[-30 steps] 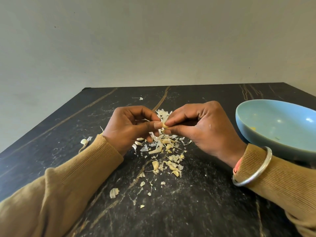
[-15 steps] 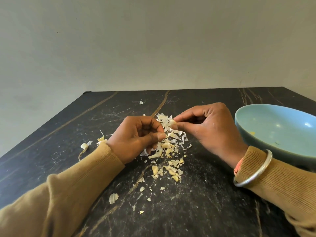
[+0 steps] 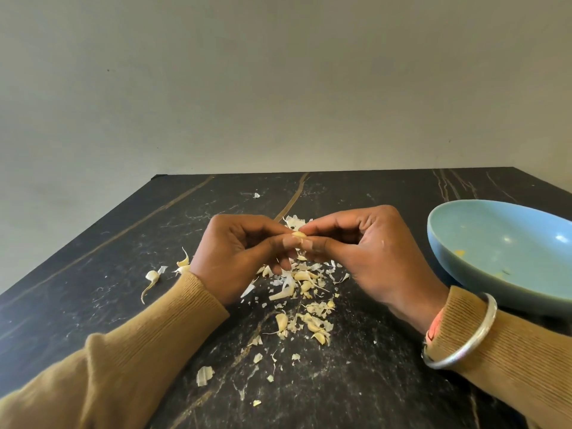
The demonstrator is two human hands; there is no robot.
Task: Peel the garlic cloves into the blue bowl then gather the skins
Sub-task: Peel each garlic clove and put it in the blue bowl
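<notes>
A small pale garlic clove (image 3: 299, 234) is pinched between the fingertips of my left hand (image 3: 238, 258) and my right hand (image 3: 365, 255), held just above the dark table. Directly under the hands lies a heap of garlic skins and cloves (image 3: 305, 292). The blue bowl (image 3: 507, 255) stands to the right of my right hand, with a few small yellowish bits inside. Most of the clove is hidden by my fingers.
The black marbled table (image 3: 356, 382) runs to a plain wall at the back. Stray cloves with stems (image 3: 152, 277) lie to the left of my left wrist. Loose skin flakes (image 3: 205, 375) are scattered toward the front edge. A metal bangle (image 3: 458, 345) circles my right wrist.
Half a second ago my hands were apart, the right one holding the clove. They have come back together and both pinch it now. The view has tilted slightly.
</notes>
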